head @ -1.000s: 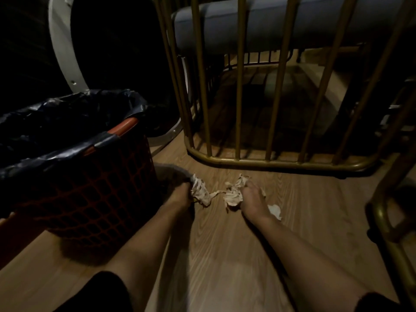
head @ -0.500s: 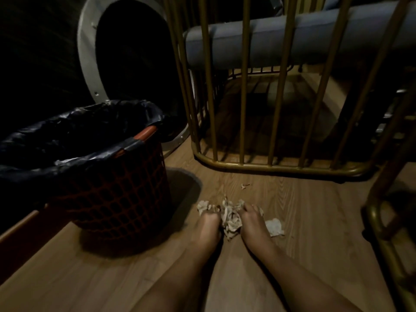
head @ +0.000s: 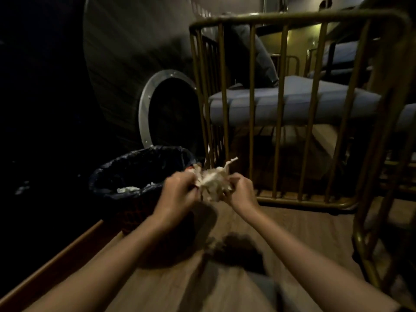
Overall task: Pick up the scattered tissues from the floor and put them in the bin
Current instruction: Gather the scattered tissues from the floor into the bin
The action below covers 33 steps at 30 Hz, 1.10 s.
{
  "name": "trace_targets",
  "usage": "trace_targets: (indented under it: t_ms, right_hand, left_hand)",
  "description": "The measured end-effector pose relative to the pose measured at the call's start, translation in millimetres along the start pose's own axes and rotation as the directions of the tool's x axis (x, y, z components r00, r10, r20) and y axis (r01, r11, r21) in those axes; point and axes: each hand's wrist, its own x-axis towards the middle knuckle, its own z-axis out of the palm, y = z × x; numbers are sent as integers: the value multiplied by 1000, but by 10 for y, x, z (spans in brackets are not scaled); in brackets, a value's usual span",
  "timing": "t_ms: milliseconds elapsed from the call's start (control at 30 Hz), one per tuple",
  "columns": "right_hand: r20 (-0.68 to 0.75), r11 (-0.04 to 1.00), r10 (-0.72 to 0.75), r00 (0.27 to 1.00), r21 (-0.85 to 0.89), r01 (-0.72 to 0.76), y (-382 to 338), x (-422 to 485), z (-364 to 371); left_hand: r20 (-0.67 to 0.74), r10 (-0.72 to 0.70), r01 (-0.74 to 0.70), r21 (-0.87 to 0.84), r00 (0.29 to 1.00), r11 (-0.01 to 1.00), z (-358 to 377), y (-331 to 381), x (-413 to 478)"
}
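Now that the wad has come up off the floor, where both hands were pressing it together half a second ago, the bin [head: 144, 176] at the left is sitting lower than the load and just beside it, its black liner open and a pale scrap [head: 128, 189] already lying inside. Next along, the left hand [head: 177, 192] is closing its fingers around the left side of the tissues [head: 213, 183], and the bundle is hanging in the air between the two hands, close to the bin's right rim but not yet over the opening. On the other side the right hand [head: 242, 191] is pinching the bundle's right edge, so both hands are curled tight on the same clump, with one twisted tail poking up. Further right, the gold railing [head: 281, 109] is standing behind the hands, apart from them. The lift looks finished, and the carry leftward over the liner is what seems to be remaining. Whether the small white piece seen earlier beside the right hand came up too, I cannot tell; the floor there is blurred and dark.
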Motion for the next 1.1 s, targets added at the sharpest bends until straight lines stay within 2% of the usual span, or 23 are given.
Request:
trace_targets:
  t_ms: [67, 133, 200, 267, 333, 400, 467, 533, 600, 700, 767, 800, 833, 867, 900, 933, 967, 1033, 1100]
  right_hand:
    - [-11, 996, -62, 998, 56, 62, -343, 262, 105]
    - [14, 995, -65, 998, 72, 64, -667, 497, 292]
    - [48, 996, -60, 997, 67, 56, -898, 695, 528]
    - [153, 998, -54, 987, 30, 50, -997, 821, 764]
    - [311, 996, -55, 949, -45, 72, -1026, 840, 916]
    - [388, 987, -87, 918, -91, 132, -1025, 837, 964]
    - [373, 976, -169, 912, -69, 208, -1014, 844, 914]
    - [323, 955, -247, 914, -76, 285, -981, 847, 793]
    - [272, 929, -300, 914, -134, 345, -928, 826, 645]
    - [124, 891, -403, 907, -173, 420, -851, 640, 453]
    - [-14, 883, -460, 888, -115, 456, -757, 319, 423]
    - [-20, 865, -496, 868, -98, 492, -668, 108, 487]
    - [43, 855, -510, 859, -83, 511, -549, -123, 596]
    - [173, 868, -478, 861, -58, 493, -406, -348, 750]
    - [337, 904, -386, 859, -50, 425, -248, -544, 924]
    - [485, 943, -253, 837, -71, 326, -86, -701, 1098]
    - [568, 972, -114, 815, -106, 210, 71, -809, 1270]
    - [612, 994, 80, 787, -108, -17, 324, -926, 1553]
    - [604, 980, 194, 773, -89, -177, 470, -963, 1767]
  left_hand:
    - [-136, -99, 103, 21, 986, 995, -275, -164, 210]
    - [-196, -171, 184, 52, 966, 981, -468, -372, 333]
    - [-189, -233, 256, 112, 954, 960, -558, -662, 399]
    - [-115, -343, 361, 233, 932, 903, -577, -932, 423]
    - [-62, -493, 485, 323, 868, 812, -546, -1055, 381]
    - [-106, -562, 559, 353, 821, 750, -506, -1053, 319]
    - [-147, -488, 499, 440, 860, 746, -481, -983, 262]
    - [-77, -422, 390, 557, 903, 733, -472, -906, 240]
    - [-17, -413, 342, 592, 911, 730, -514, -825, 229]
    - [51, -170, 120, 515, 984, 849, -541, -742, 152]
    - [231, -104, 2, 405, 967, 914, -526, -717, 91]
    - [335, -148, 9, 383, 931, 924, -515, -717, 63]
    - [396, -200, 36, 386, 896, 922, -508, -721, 36]
    - [402, -232, 58, 401, 886, 914, -497, -734, 14]
    - [376, -239, 67, 418, 895, 906, -479, -748, -4]
    - [338, -230, 62, 444, 913, 894, -453, -760, -24]
    - [299, -209, 44, 476, 931, 878, -424, -772, -45]
    - [227, -153, 5, 542, 962, 841, -362, -765, -95]
    - [180, -105, -20, 582, 978, 813, -295, -766, -145]
